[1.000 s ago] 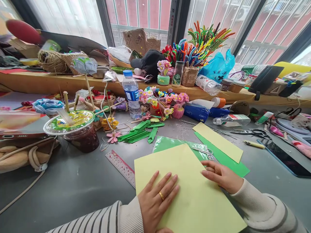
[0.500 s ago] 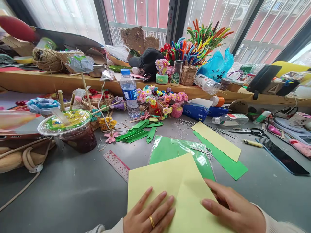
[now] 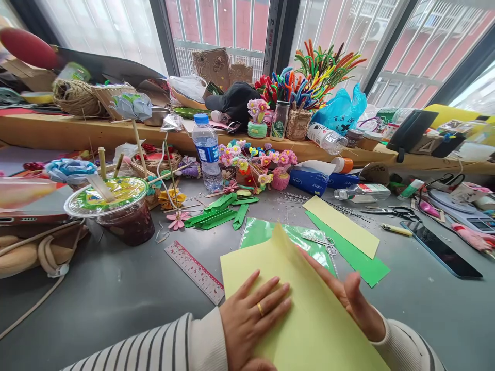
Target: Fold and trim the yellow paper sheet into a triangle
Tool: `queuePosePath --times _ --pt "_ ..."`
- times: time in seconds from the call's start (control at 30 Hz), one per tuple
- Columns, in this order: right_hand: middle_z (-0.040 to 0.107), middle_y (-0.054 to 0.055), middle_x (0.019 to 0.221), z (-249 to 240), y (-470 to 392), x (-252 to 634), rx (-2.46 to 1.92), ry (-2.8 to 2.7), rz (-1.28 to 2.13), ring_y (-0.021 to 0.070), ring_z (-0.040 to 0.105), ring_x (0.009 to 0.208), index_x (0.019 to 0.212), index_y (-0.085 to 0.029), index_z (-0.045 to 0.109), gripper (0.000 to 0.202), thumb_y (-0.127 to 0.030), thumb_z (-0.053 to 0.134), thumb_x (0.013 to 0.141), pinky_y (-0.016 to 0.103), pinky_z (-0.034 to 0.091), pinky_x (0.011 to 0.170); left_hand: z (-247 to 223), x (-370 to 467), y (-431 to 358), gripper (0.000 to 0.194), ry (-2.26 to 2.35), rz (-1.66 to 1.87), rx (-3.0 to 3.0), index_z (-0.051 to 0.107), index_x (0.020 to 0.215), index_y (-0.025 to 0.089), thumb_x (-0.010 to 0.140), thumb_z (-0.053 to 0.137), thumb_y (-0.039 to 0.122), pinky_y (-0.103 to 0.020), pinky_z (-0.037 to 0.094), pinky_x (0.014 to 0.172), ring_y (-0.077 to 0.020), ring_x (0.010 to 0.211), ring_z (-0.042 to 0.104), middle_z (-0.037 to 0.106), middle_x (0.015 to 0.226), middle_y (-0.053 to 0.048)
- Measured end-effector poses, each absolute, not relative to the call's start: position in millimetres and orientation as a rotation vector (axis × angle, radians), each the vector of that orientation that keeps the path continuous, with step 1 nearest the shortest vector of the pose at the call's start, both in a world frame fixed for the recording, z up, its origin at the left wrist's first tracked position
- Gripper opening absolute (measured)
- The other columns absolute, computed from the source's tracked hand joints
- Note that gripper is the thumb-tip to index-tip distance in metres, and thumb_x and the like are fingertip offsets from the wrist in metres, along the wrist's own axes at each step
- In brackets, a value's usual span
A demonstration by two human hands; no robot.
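Observation:
A large sheet of pale yellow paper (image 3: 309,309) lies in front of me, its right part bent upward along a crease. My left hand (image 3: 253,319), with a gold ring, presses flat on the sheet with fingers spread. Behind the raised right part is my right hand (image 3: 358,301), its fingers stretched along the far side and its thumb up, off the paper; some of its fingers are hidden. Beyond the sheet, small scissors (image 3: 328,245) rest on a clear sleeve of green paper (image 3: 257,232). A pink-patterned ruler (image 3: 195,270) lies left of the sheet.
Cut green strips (image 3: 211,216) lie further back, near a water bottle (image 3: 208,154). At left stands a lidded drink cup (image 3: 129,224). Yellow and green paper pieces (image 3: 344,224), black-handled scissors (image 3: 404,212) and a phone (image 3: 441,250) are on the right. A cluttered wooden ledge (image 3: 170,135) runs behind.
The right part of the yellow sheet has risen and bent toward the left. My right hand has moved behind it with its thumb lifted; my left hand has shifted slightly right, still flat.

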State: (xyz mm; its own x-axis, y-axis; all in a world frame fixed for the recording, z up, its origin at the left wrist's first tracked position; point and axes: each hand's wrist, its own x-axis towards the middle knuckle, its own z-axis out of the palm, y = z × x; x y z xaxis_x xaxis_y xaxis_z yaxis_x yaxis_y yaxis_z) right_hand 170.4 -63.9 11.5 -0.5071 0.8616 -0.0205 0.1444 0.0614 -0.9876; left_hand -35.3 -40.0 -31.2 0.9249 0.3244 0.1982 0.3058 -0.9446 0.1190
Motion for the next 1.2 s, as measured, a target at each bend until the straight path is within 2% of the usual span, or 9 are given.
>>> queuePosePath --times 0.13,0.23,0.37,0.6,0.73,0.87,0.97,1.1,1.2 --pt "0.014 -0.003 0.134 2.1 -62.5 178.5 -1.092 -1.897 1.194 0.0213 0.013 0.120 0.128 -0.026 0.014 0.071 -0.064 0.001 0.070 0.039 0.020 0.095 -25.0 -16.4 -18.3 0.072 0.430 0.316 2.950 0.016 0.127 0.019 0.071 0.014 0.063 -0.044 0.000 0.098 -0.0215 0.121 0.012 0.021 0.132 0.001" --pt "0.006 -0.005 0.136 -4.5 -59.5 179.0 -1.146 -2.017 0.925 0.0221 0.003 0.122 0.128 -0.025 0.015 0.061 -0.056 0.013 0.076 0.039 0.006 0.099 -23.2 -18.4 -17.3 0.074 0.567 0.332 2.978 0.018 0.127 0.016 0.070 0.021 0.064 -0.046 0.006 0.097 -0.0249 0.120 0.014 0.025 0.131 -0.003" --pt "0.006 -0.004 0.136 -8.6 -60.0 176.9 -1.173 -2.090 0.784 0.0235 0.004 0.122 0.129 -0.023 0.014 0.059 -0.053 0.014 0.078 0.041 0.006 0.099 -25.2 -47.1 -36.5 0.083 1.003 0.439 2.970 0.016 0.127 0.008 0.067 0.024 0.066 -0.047 0.015 0.094 -0.0315 0.119 0.014 0.019 0.132 -0.015" --pt "0.000 -0.005 0.136 -2.4 -63.6 165.5 -1.191 -2.253 0.672 0.0225 -0.001 0.122 0.128 -0.022 0.016 0.049 -0.038 0.019 0.082 0.039 0.004 0.099 -30.5 -68.3 -46.1 0.079 1.004 0.420 2.949 0.013 0.128 0.009 0.070 0.025 0.062 -0.043 0.018 0.095 -0.0297 0.119 0.014 0.019 0.132 -0.014" --pt "-0.001 0.001 0.136 1.8 -53.9 161.9 -1.159 -2.340 0.604 0.0246 0.001 0.122 0.129 -0.016 0.014 0.060 -0.046 0.025 0.078 0.040 0.008 0.098 -27.6 -51.5 -30.8 0.076 0.874 0.444 2.967 0.019 0.126 0.007 0.071 0.030 0.058 -0.046 0.016 0.095 -0.0305 0.119 0.013 0.022 0.131 -0.016" --pt "0.004 0.003 0.136 -2.3 -42.6 165.7 -1.180 -2.448 0.480 0.0295 0.000 0.121 0.127 -0.020 0.022 0.069 -0.058 0.032 0.070 0.050 0.007 0.095 -23.7 -42.3 -21.0 0.072 0.799 0.461 2.950 0.028 0.122 0.008 0.068 0.039 0.054 -0.045 0.019 0.095 -0.0289 0.119 0.015 0.032 0.127 -0.015" --pt "0.009 0.003 0.136 -8.6 -38.9 169.5 -1.195 -2.509 0.449 0.0307 0.000 0.121 0.125 -0.022 0.025 0.070 -0.059 0.036 0.068 0.053 0.007 0.093 -25.5 -43.3 -20.4 0.064 0.792 0.545 2.909 0.027 0.122 0.007 0.070 0.040 0.042 -0.045 0.023 0.094 -0.0277 0.119 0.017 0.035 0.124 -0.015" --pt "0.010 0.003 0.136 -12.7 -38.3 172.3 -1.158 -2.529 0.501 0.0297 -0.001 0.121 0.126 -0.021 0.024 0.070 -0.058 0.036 0.068 0.052 0.008 0.094 -32.1 -46.3 -24.3 0.049 0.974 0.711 2.851 0.028 0.121 0.005 0.072 0.033 0.012 -0.042 0.028 0.093 -0.0242 0.118 0.023 0.036 0.124 -0.015" --pt "0.011 0.003 0.135 -12.3 -38.5 171.9 -1.165 -2.542 0.514 0.0294 0.000 0.121 0.126 -0.020 0.023 0.071 -0.058 0.038 0.067 0.052 0.007 0.094 -34.0 -46.5 -27.0 0.049 1.046 0.795 2.835 0.031 0.119 0.008 0.070 0.031 0.006 -0.042 0.030 0.093 -0.0233 0.116 0.027 0.039 0.122 -0.013"
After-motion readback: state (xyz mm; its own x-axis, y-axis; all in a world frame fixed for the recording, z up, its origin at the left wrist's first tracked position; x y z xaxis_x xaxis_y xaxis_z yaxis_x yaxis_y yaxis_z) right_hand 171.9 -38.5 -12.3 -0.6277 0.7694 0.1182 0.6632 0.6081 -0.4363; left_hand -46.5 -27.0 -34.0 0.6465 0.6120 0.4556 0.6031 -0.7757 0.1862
